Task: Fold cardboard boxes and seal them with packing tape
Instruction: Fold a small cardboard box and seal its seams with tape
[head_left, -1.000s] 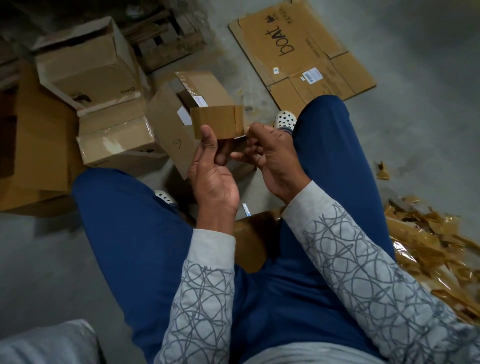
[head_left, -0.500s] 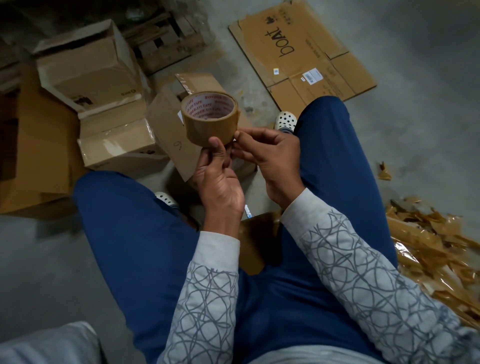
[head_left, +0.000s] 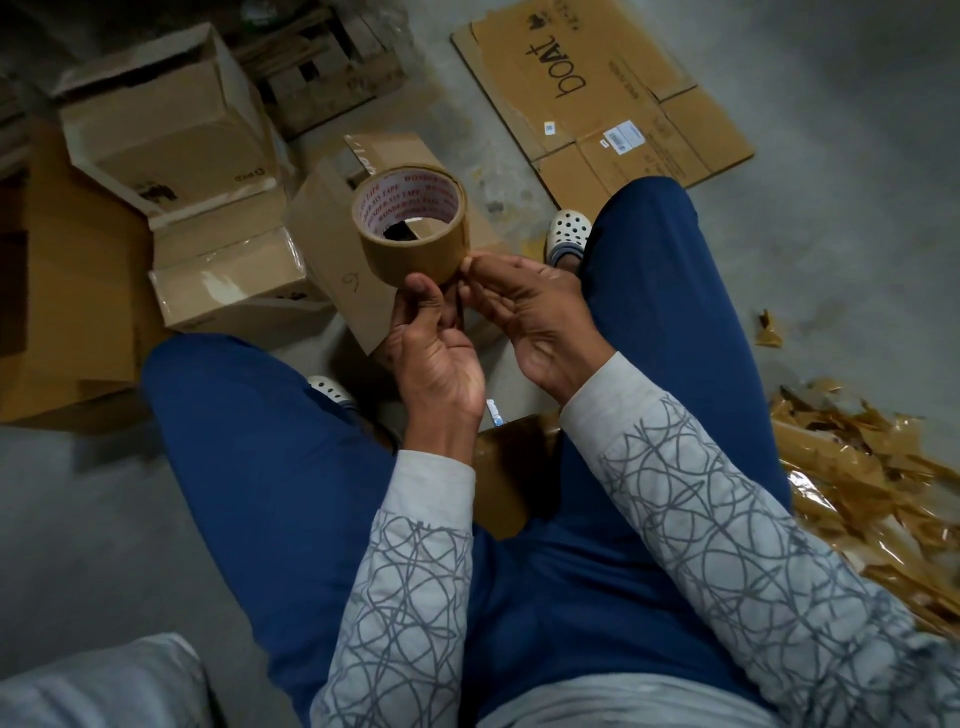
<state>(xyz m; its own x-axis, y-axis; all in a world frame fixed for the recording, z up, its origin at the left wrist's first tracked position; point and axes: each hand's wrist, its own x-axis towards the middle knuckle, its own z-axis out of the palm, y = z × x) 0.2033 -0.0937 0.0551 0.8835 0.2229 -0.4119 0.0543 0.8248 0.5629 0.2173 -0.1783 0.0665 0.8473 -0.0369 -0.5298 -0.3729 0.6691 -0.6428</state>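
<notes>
Now | left hand (head_left: 439, 353) grips tape roll (head_left: 415, 257) from below | right hand (head_left: 524, 306) pinches its edge

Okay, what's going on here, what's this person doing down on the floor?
A seated person holds a roll of brown packing tape in the left hand, while the right hand pinches at its rim, apparently hunting for the loose end. No tape is pulled out yet. Cardboard boxes lie on the floor just beyond.
</notes>
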